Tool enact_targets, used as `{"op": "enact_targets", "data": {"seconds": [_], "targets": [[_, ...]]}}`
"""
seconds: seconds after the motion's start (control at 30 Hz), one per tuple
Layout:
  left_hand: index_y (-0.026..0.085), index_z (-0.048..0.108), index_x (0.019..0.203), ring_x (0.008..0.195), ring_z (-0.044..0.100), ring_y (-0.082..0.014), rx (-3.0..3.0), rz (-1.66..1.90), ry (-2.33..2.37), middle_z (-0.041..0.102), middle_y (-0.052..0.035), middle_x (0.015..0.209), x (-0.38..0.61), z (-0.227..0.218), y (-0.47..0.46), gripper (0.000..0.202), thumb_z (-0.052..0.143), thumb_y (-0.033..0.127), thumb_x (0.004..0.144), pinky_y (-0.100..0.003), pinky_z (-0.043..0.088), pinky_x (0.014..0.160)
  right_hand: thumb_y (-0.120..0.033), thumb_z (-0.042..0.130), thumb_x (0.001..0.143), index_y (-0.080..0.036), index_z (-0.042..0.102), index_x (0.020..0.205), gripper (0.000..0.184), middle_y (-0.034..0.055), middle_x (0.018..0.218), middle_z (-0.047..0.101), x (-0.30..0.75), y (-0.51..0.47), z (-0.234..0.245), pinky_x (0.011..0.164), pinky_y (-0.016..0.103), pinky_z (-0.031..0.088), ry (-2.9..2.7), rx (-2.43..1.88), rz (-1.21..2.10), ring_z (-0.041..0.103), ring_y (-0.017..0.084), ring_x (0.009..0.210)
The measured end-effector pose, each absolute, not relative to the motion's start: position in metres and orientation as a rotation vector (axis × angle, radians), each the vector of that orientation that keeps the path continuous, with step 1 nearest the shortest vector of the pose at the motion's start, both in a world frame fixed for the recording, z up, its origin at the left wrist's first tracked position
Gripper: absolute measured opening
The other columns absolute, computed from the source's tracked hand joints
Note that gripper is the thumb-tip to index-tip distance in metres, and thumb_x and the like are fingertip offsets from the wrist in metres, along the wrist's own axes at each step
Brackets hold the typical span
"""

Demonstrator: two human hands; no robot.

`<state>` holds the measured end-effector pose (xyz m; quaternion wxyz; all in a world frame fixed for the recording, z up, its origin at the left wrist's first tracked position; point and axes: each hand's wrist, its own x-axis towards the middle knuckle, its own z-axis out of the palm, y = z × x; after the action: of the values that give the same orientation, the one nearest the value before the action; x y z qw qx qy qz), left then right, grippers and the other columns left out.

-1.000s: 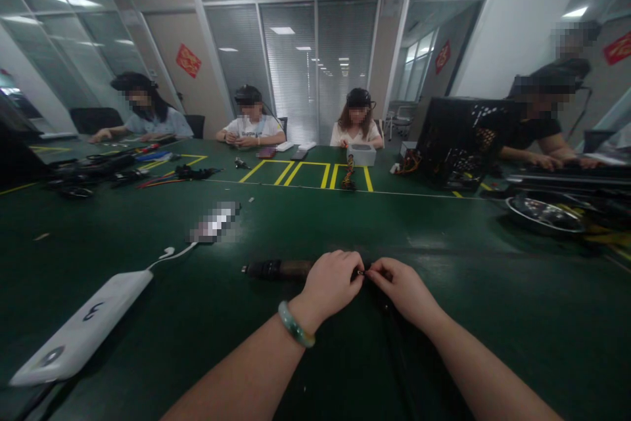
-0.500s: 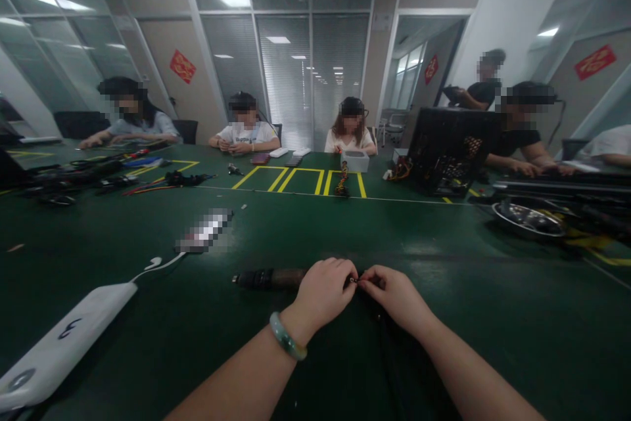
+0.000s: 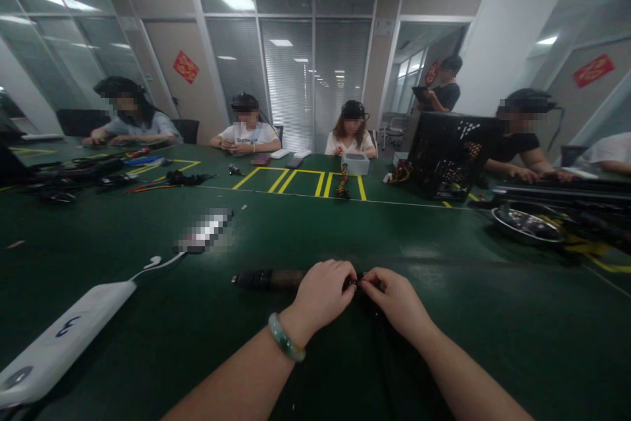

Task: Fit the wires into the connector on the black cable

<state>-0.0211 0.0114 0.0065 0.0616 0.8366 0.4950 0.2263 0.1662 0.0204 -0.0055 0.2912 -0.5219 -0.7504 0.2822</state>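
A dark cylindrical tool with a brown grip, which looks like an electric screwdriver (image 3: 280, 279), lies on the green table, its metal tip pointing left. Closed over its rear end is my left hand (image 3: 326, 291), with a green bangle (image 3: 286, 337) on the wrist. My right hand (image 3: 394, 296) pinches with thumb and forefinger close to my left fingertips. Between the fingertips shows a small shiny metal piece (image 3: 353, 282); its kind is too small to tell. A dark strip, perhaps a cord, runs down below my right hand.
On the left are a white power strip (image 3: 69, 342), a cable and a blurred-out device (image 3: 207, 232). Wire bundles (image 3: 182, 178) lie farther back. To the right stand a black computer case (image 3: 451, 152) and a metal bowl (image 3: 525, 227). Several people sit around the table.
My hands keep almost the same place and hold, with only slight finger movement. A person standing at the back right has moved left, into the doorway.
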Motion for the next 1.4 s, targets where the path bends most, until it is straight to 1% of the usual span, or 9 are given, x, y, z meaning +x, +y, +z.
{"op": "enact_targets", "data": {"seconds": [0.23, 0.43, 0.63, 0.73, 0.83, 0.9, 1.17, 1.27, 1.4], "targets": [[0.021, 0.057, 0.094, 0.087, 0.056, -0.0191, 2.513, 0.654, 1.514, 0.061, -0.0015, 0.091, -0.021, 0.008, 0.010, 0.010, 0.056, 0.024, 0.085, -0.034, 0.042, 0.078, -0.033, 0.057, 0.083, -0.022, 0.070, 0.093, 0.019, 0.0012, 0.087, 0.071, 0.166, 0.024, -0.011, 0.067, 0.025, 0.047, -1.902, -1.388, 0.936, 0.065, 0.017, 0.077], [0.021, 0.056, 0.092, 0.088, 0.057, -0.0187, 2.515, 0.664, 1.506, 0.060, -0.0007, 0.091, -0.021, 0.008, 0.010, 0.009, 0.057, 0.025, 0.084, -0.035, 0.044, 0.079, -0.031, 0.057, 0.082, -0.022, 0.070, 0.092, 0.019, 0.0020, 0.088, 0.071, 0.165, 0.023, -0.006, 0.070, 0.026, 0.047, -1.956, -1.421, 0.894, 0.064, 0.018, 0.079], [0.021, 0.057, 0.097, 0.090, 0.057, -0.0186, 2.515, 0.696, 1.470, 0.061, -0.0016, 0.097, -0.021, 0.009, 0.010, 0.013, 0.055, 0.022, 0.084, -0.035, 0.044, 0.081, -0.030, 0.056, 0.083, -0.023, 0.069, 0.090, 0.016, -0.0003, 0.087, 0.071, 0.165, 0.021, 0.000, 0.067, 0.024, 0.047, -1.961, -1.423, 0.933, 0.064, 0.016, 0.077], [0.021, 0.057, 0.093, 0.093, 0.057, -0.0189, 2.536, 0.705, 1.464, 0.062, -0.0012, 0.099, -0.021, 0.008, 0.011, 0.011, 0.055, 0.019, 0.083, -0.036, 0.044, 0.084, -0.030, 0.056, 0.083, -0.023, 0.069, 0.089, 0.016, -0.0005, 0.086, 0.071, 0.165, 0.021, 0.000, 0.065, 0.024, 0.046, -1.967, -1.419, 0.937, 0.064, 0.016, 0.076], [0.020, 0.057, 0.092, 0.093, 0.057, -0.0196, 2.553, 0.706, 1.467, 0.062, -0.0021, 0.098, -0.021, 0.007, 0.011, 0.009, 0.055, 0.019, 0.083, -0.037, 0.043, 0.086, -0.029, 0.056, 0.082, -0.021, 0.069, 0.089, 0.017, 0.0010, 0.086, 0.071, 0.165, 0.022, -0.003, 0.068, 0.024, 0.046, -1.973, -1.394, 0.915, 0.064, 0.017, 0.077], [0.020, 0.057, 0.091, 0.092, 0.058, -0.0199, 2.548, 0.712, 1.465, 0.062, -0.0028, 0.097, -0.021, 0.007, 0.011, 0.009, 0.054, 0.020, 0.083, -0.037, 0.044, 0.085, -0.029, 0.056, 0.082, -0.021, 0.069, 0.090, 0.017, 0.0016, 0.086, 0.071, 0.165, 0.023, -0.005, 0.070, 0.025, 0.046, -1.972, -1.388, 0.901, 0.064, 0.017, 0.078], [0.021, 0.057, 0.092, 0.089, 0.057, -0.0187, 2.515, 0.722, 1.456, 0.062, -0.0012, 0.094, -0.022, 0.010, 0.010, 0.008, 0.054, 0.022, 0.085, -0.035, 0.043, 0.084, -0.030, 0.056, 0.082, -0.023, 0.069, 0.091, 0.017, 0.0002, 0.086, 0.070, 0.166, 0.024, -0.007, 0.068, 0.024, 0.046, -1.960, -1.388, 0.907, 0.064, 0.016, 0.077], [0.021, 0.057, 0.092, 0.089, 0.057, -0.0188, 2.526, 0.721, 1.436, 0.062, -0.0007, 0.094, -0.022, 0.008, 0.011, 0.008, 0.054, 0.021, 0.085, -0.035, 0.043, 0.082, -0.030, 0.056, 0.083, -0.022, 0.069, 0.090, 0.017, 0.0005, 0.085, 0.070, 0.166, 0.023, -0.006, 0.066, 0.024, 0.046, -1.968, -1.397, 0.914, 0.064, 0.016, 0.075], [0.023, 0.056, 0.094, 0.089, 0.056, -0.0183, 2.539, 0.711, 1.441, 0.061, 0.0012, 0.093, -0.022, 0.005, 0.012, 0.012, 0.056, 0.019, 0.083, -0.035, 0.043, 0.082, -0.030, 0.056, 0.083, -0.022, 0.068, 0.090, 0.017, 0.0008, 0.085, 0.070, 0.166, 0.021, -0.004, 0.068, 0.025, 0.046, -1.960, -1.389, 0.935, 0.064, 0.017, 0.077]]}}
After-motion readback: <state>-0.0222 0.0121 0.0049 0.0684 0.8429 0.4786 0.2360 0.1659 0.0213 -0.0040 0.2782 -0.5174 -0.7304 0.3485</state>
